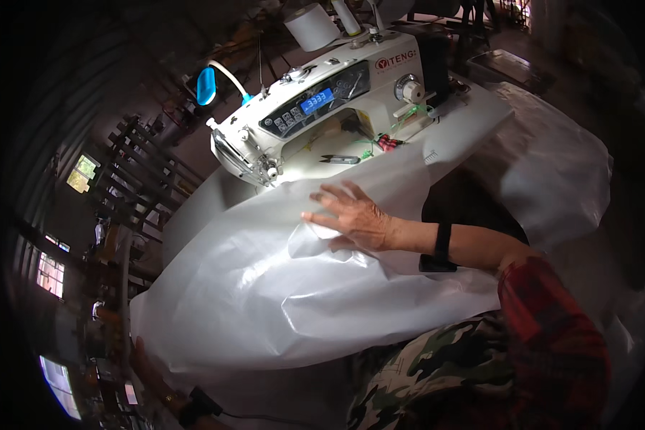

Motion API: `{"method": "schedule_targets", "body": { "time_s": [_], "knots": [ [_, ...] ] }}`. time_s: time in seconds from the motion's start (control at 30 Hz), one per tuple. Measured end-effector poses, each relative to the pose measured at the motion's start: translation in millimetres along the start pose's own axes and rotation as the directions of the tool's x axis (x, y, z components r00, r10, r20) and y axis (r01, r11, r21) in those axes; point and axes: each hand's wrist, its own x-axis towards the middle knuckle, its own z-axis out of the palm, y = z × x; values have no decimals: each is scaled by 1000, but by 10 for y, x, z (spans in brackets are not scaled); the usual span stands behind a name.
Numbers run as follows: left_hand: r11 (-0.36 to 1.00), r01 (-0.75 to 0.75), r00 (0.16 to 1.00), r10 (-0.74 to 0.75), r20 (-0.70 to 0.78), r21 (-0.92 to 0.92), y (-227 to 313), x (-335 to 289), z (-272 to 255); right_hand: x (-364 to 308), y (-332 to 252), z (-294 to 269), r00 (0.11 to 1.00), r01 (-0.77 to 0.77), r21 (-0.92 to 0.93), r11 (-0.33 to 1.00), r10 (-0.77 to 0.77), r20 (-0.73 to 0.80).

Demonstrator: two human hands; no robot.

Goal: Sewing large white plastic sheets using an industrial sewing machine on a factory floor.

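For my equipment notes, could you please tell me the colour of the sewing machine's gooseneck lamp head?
The lamp head is bright blue, best in the head view.

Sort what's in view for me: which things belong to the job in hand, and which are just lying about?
Job in hand:
- pale sheet, right hand on it, left hand near its lower-left edge
- sewing machine, with the sheet at its needle end

Apparently just lying about:
- slim pointed tool
- red checked scrap
- green tangle, probably thread

Two grips (355, 218), one sewing machine (380, 89), two white thread spools (312, 27), one blue lamp (206, 86), two wristbands (443, 244)
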Motion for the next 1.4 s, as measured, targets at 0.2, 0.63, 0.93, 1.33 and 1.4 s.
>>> {"method": "schedule_targets", "body": {
  "time_s": [0.2,0.63,0.93,1.33,1.4],
  "knots": [
    [956,291,951,-292,96,27,-1337,-85,-587,300,-367,147,906,-249,135,959,182,382],
    [909,-372,922,385,-36,187,-895,-102,-907,593,-498,509,933,-305,300,904,220,286],
    [810,-585,804,587,95,-52,515,-141,-1064,968,-822,798,921,-298,355,886,169,352],
    [525,-755,562,827,23,-393,3277,42,-491,739,-695,969,947,-34,553,832,-149,283],
    [666,-633,656,732,183,-394,3695,-18,-264,775,-737,950,950,104,567,817,-250,186]
  ]
}}
